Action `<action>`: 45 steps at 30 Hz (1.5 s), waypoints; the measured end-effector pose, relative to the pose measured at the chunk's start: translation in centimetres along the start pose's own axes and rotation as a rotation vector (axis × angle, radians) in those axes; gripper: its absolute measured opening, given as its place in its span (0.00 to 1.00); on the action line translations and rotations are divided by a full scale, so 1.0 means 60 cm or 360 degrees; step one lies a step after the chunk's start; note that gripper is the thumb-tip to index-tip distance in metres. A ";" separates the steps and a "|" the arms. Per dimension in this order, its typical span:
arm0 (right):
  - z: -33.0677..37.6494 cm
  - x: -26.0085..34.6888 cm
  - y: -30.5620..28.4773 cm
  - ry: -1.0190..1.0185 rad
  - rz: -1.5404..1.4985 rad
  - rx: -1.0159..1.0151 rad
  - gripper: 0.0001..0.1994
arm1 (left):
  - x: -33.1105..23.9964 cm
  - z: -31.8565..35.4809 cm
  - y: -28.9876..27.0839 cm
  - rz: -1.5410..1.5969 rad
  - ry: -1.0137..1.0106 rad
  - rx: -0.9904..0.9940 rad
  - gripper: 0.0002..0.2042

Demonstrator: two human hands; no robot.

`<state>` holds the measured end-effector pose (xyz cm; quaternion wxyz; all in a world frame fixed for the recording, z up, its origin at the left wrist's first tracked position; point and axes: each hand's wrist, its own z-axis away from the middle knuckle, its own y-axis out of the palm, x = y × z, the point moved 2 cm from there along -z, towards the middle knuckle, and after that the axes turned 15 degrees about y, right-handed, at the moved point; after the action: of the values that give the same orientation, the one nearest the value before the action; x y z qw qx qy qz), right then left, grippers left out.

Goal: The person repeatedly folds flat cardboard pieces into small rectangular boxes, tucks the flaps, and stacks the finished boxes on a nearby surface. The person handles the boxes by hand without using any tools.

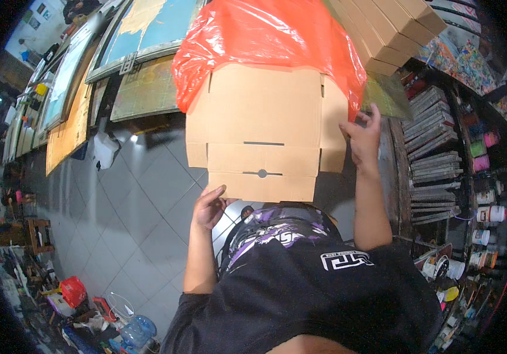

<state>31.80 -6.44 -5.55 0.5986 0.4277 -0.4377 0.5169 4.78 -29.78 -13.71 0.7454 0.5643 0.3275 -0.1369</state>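
A flat, die-cut cardboard box blank (264, 112) lies before me, with slots, side flaps and a small round hole near its near edge. Its far end disappears under a glossy red plastic bag (271, 38). My left hand (208, 209) pinches the near left corner of the blank between thumb and fingers. Beside the right side flap is my right hand (364, 138), its fingers apart and its thumb at the cardboard's edge. The fingertips are close to the bag's lower right edge; any contact there is hard to make out.
Long brown cardboard pieces (383, 29) are stacked at the far right. Framed screens (141, 35) rest on tables at the far left. To the right stands a rack of stacked frames (430, 153), with paint tubs (490, 213) beyond. A water jug (138, 331) sits on the tiled floor (129, 236).
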 end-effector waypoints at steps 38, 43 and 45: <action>0.066 -0.039 -0.119 0.0053 0.0265 0.0355 0.17 | -0.104 -0.097 0.012 -0.0938 0.0111 0.0149 0.10; 0.082 -0.028 -0.096 0.0098 0.0212 0.0478 0.16 | -0.151 -0.072 0.033 -0.0850 0.0258 0.0238 0.09; 0.061 -0.063 -0.099 0.0057 0.0345 0.0573 0.15 | -0.171 -0.062 0.034 -0.0907 0.0373 0.0301 0.09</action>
<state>37.09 -11.50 -8.60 0.4610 0.4689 -0.3711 0.6557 -2.98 -27.34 -6.12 0.5785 0.5285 0.5418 -0.3042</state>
